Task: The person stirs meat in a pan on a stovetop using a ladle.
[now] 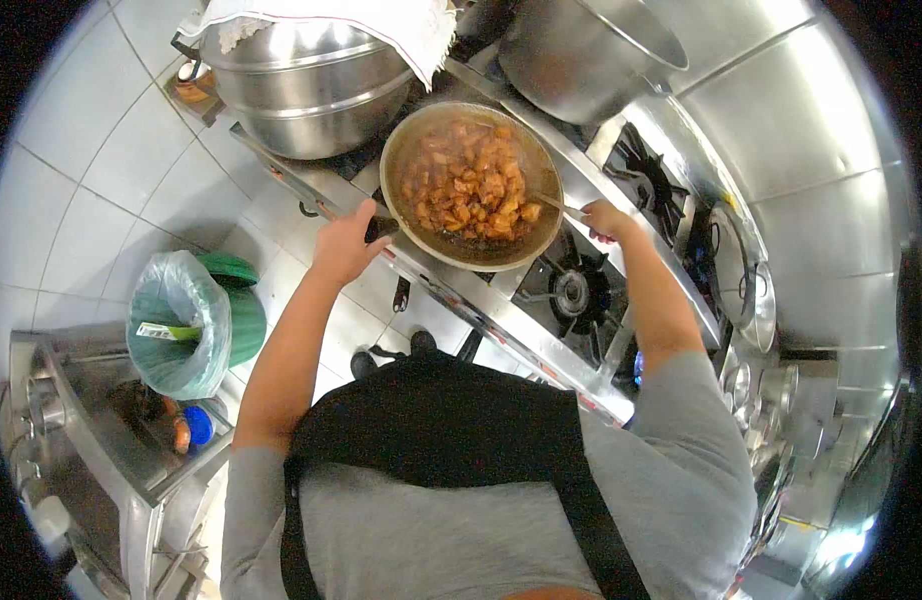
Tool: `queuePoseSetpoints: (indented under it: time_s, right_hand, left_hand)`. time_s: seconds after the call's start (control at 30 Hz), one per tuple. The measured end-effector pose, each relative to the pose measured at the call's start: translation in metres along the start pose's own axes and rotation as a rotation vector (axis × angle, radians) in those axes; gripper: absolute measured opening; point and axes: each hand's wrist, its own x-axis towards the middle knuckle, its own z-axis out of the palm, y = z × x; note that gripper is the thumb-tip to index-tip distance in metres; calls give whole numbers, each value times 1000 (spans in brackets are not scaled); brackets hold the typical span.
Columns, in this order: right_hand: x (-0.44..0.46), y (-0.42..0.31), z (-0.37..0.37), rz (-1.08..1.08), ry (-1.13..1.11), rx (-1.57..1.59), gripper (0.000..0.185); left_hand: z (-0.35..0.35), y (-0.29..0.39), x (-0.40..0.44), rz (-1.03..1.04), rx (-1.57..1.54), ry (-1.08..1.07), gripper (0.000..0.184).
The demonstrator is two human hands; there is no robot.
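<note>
A wide, round frying pan (393,190) sits on the stove with browned, sauce-coated chunks of food (476,185) in it; light steam rises. My left hand (349,245) is at the pan's left side, closed around its short handle with the thumb sticking out; the hand hides most of the handle. At the right rim, my right hand (608,221) grips a metal spoon (563,207) by its handle. The spoon's far end reaches into the pan, and the food hides its tip.
Near the pan are a large steel bowl (311,95) under a white cloth (331,15), a tall steel pot (581,60) and a bare burner (573,292). A green bin (247,325) with a clear liner stands left, beside a metal table (101,430). Steel panels line the right.
</note>
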Motion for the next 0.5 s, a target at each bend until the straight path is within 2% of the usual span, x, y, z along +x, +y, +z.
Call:
queuePoseSetpoints:
  time_s: [0.1,0.27,0.43,0.5]
  right_hand:
    - [54,6,42,-500,593,-317,28]
    - [-34,-40,55,-328,595,-403,27]
    - [-86,-13,86,-344,717,-432,28]
    - [-110,-9,94,-325,735,-428,36]
  left_hand:
    - [0,-3,4,1,9,-3,43]
    - [1,5,1,-65,47,-17,44]
    - [8,14,-3,-125,43,-9,46]
    - [14,13,-4,-131,33,3,47]
